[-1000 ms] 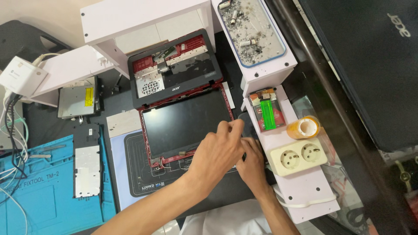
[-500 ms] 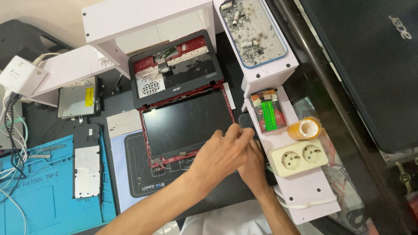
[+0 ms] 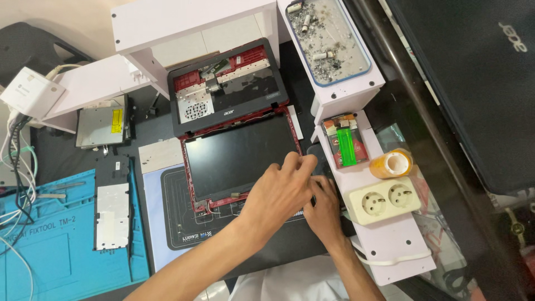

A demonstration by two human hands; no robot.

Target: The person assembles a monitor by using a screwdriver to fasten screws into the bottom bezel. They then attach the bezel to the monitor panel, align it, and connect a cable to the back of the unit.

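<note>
We note a yellow label (image 3: 116,120) on the silver drive (image 3: 102,127) at left, and a green lighter (image 3: 346,147) on the white shelf (image 3: 390,245). The dismantled red-framed laptop (image 3: 237,145) lies mid-table, dark screen panel up. Left hand (image 3: 278,192) pinches at its right edge; right hand (image 3: 323,209), grip hidden, touches beside it.

A dismantled red laptop (image 3: 237,139) is seen from above on a dark mat (image 3: 184,223). Its screen panel's lower right corner is covered by the left hand (image 3: 278,192), with the right hand (image 3: 323,209) pressed just beside it. A double socket (image 3: 382,200) lies nearby.
</note>
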